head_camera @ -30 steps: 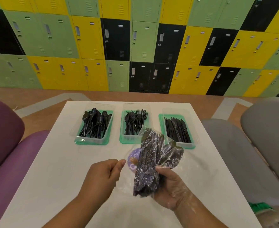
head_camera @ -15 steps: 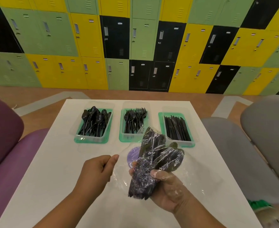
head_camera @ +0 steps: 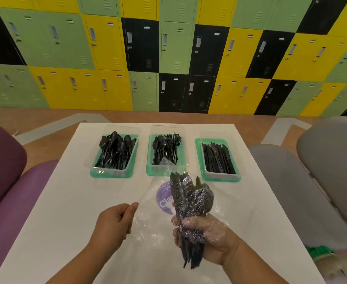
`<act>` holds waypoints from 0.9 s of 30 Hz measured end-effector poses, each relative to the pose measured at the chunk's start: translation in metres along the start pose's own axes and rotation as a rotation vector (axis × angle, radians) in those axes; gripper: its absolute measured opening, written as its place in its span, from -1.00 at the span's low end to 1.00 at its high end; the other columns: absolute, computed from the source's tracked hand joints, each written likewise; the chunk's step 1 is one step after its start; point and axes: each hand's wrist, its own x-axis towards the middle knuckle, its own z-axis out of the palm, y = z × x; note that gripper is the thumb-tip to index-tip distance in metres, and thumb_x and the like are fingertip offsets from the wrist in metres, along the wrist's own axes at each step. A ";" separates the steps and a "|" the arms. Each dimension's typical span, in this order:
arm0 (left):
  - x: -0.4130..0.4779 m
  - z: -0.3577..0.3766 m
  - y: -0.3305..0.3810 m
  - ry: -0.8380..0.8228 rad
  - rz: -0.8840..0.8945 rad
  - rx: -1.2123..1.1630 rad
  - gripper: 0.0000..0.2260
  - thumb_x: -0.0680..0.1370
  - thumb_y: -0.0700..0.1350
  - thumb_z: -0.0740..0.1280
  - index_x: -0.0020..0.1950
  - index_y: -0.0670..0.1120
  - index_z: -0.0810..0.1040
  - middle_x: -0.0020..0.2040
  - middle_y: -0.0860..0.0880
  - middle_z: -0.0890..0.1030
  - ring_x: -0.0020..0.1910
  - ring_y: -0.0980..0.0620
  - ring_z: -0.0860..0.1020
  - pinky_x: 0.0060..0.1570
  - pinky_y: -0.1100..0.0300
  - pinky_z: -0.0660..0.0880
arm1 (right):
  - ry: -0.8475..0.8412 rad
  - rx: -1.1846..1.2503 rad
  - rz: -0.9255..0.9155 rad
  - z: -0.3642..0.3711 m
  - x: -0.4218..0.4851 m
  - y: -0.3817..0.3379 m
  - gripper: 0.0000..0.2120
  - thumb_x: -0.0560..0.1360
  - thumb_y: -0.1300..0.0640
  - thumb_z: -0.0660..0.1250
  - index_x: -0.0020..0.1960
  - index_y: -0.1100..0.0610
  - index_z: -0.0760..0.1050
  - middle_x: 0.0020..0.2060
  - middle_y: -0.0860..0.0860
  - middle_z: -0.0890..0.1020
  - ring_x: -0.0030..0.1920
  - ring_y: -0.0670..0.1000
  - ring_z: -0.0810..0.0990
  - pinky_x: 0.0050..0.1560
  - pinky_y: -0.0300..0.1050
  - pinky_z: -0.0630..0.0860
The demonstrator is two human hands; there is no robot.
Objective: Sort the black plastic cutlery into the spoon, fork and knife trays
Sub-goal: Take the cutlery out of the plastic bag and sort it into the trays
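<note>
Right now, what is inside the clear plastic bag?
A bundle of black cutlery, gripped by the right hand under the plastic. Its crinkles and the fingers cover the bundle's middle, so the mix of pieces cannot be told.

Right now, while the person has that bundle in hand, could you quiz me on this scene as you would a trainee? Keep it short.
1. True or false: the right hand grips a bundle of black cutlery.
2. In the row of trays on the table, the fork tray stands: A) on the left, B) in the middle, C) on the right.
3. Fill in: the left hand pinches the edge of the clear ____.
Key: 1 true; 2 B; 3 plastic bag.
</note>
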 end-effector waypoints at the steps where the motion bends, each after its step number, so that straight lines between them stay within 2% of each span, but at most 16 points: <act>1: -0.001 0.001 -0.005 0.010 -0.018 -0.008 -0.53 0.58 0.00 0.27 -0.52 -0.09 0.36 -0.57 -0.05 0.49 -0.58 0.09 0.42 -0.42 0.17 0.44 | 0.006 -0.028 0.007 -0.002 0.000 0.001 -0.58 0.09 0.34 0.60 -0.07 0.32 0.63 -0.20 0.21 0.61 -0.29 0.16 0.61 -0.24 0.02 0.59; 4: -0.002 0.000 -0.019 0.043 -0.078 -0.025 -0.53 0.58 0.01 0.26 -0.52 -0.10 0.39 -0.57 -0.07 0.50 -0.58 0.05 0.44 -0.37 0.13 0.46 | 0.012 -0.085 0.051 -0.011 -0.003 0.004 -0.55 0.03 0.31 0.64 -0.11 0.32 0.63 -0.22 0.21 0.61 -0.30 0.15 0.62 -0.25 0.01 0.59; 7: -0.002 -0.002 -0.030 0.048 -0.127 0.001 -0.56 0.59 0.00 0.23 -0.44 -0.18 0.43 -0.54 -0.08 0.52 -0.57 0.03 0.46 -0.34 0.11 0.46 | 0.029 -0.125 0.090 -0.018 -0.007 0.003 -0.65 0.13 0.35 0.51 -0.09 0.32 0.60 -0.24 0.20 0.59 -0.32 0.15 0.59 -0.26 -0.01 0.57; 10: -0.003 -0.004 -0.042 0.037 -0.174 0.058 -0.62 0.61 -0.05 0.20 -0.37 -0.19 0.47 -0.50 -0.06 0.54 -0.54 0.02 0.49 -0.35 0.13 0.46 | 0.083 -0.130 0.083 -0.027 -0.010 0.000 -0.68 0.14 0.36 0.50 -0.10 0.31 0.64 -0.21 0.22 0.59 -0.31 0.16 0.60 -0.26 -0.01 0.57; 15: -0.005 -0.004 -0.060 0.044 -0.257 0.071 -0.68 0.61 -0.11 0.21 -0.27 -0.23 0.53 -0.45 -0.14 0.58 -0.48 -0.07 0.57 -0.30 0.02 0.61 | 0.185 -0.113 0.018 -0.041 -0.013 -0.012 -0.55 0.07 0.34 0.56 -0.04 0.31 0.62 -0.20 0.21 0.61 -0.28 0.16 0.61 -0.25 0.01 0.57; 20: -0.006 -0.005 -0.070 0.044 -0.343 0.175 -0.69 0.61 -0.09 0.20 -0.26 -0.22 0.50 -0.41 -0.15 0.60 -0.44 -0.10 0.60 -0.23 -0.01 0.61 | 0.227 -0.086 -0.063 -0.045 -0.016 -0.028 -0.50 0.06 0.31 0.56 -0.01 0.31 0.58 -0.22 0.19 0.61 -0.28 0.14 0.61 -0.29 0.00 0.58; 22: -0.007 -0.007 -0.072 -0.011 -0.302 0.409 -0.75 0.60 -0.02 0.21 -0.18 -0.14 0.50 -0.25 -0.08 0.62 -0.26 -0.06 0.62 -0.14 0.06 0.56 | 0.209 -0.090 -0.091 -0.045 -0.017 -0.033 -0.48 -0.01 0.28 0.64 -0.07 0.28 0.63 -0.20 0.20 0.61 -0.26 0.14 0.61 -0.27 0.01 0.58; 23: -0.009 -0.009 -0.071 0.004 -0.257 0.520 -0.80 0.57 0.02 0.24 -0.07 -0.10 0.51 -0.12 -0.06 0.60 -0.13 -0.04 0.59 -0.08 0.08 0.53 | 0.194 -0.098 -0.099 -0.044 -0.017 -0.035 -0.48 -0.04 0.25 0.66 -0.09 0.26 0.65 -0.20 0.19 0.60 -0.26 0.14 0.61 -0.26 0.01 0.58; 24: -0.009 -0.010 -0.069 0.041 -0.208 0.586 -0.77 0.53 0.06 0.29 0.07 -0.07 0.50 0.01 -0.05 0.56 -0.02 -0.05 0.56 -0.03 0.07 0.51 | 0.180 -0.110 -0.104 -0.042 -0.017 -0.037 -0.50 -0.04 0.25 0.66 -0.11 0.25 0.66 -0.20 0.19 0.60 -0.26 0.14 0.61 -0.26 0.01 0.58; 25: -0.009 -0.009 -0.066 0.089 -0.137 0.588 -0.67 0.49 0.09 0.35 0.18 -0.04 0.48 0.07 -0.05 0.52 0.04 -0.05 0.54 0.00 0.05 0.50 | 0.166 -0.125 -0.103 -0.038 -0.016 -0.038 -0.55 -0.01 0.27 0.64 -0.13 0.24 0.67 -0.21 0.19 0.61 -0.26 0.13 0.61 -0.26 0.00 0.58; 27: -0.011 -0.004 -0.043 0.149 0.011 0.459 -0.57 0.43 0.12 0.42 0.24 -0.01 0.47 0.06 -0.01 0.50 0.05 -0.01 0.52 0.01 0.07 0.48 | 0.124 -0.165 -0.087 -0.026 -0.014 -0.039 -0.68 0.11 0.29 0.55 -0.14 0.23 0.67 -0.21 0.18 0.61 -0.25 0.13 0.61 -0.24 0.00 0.58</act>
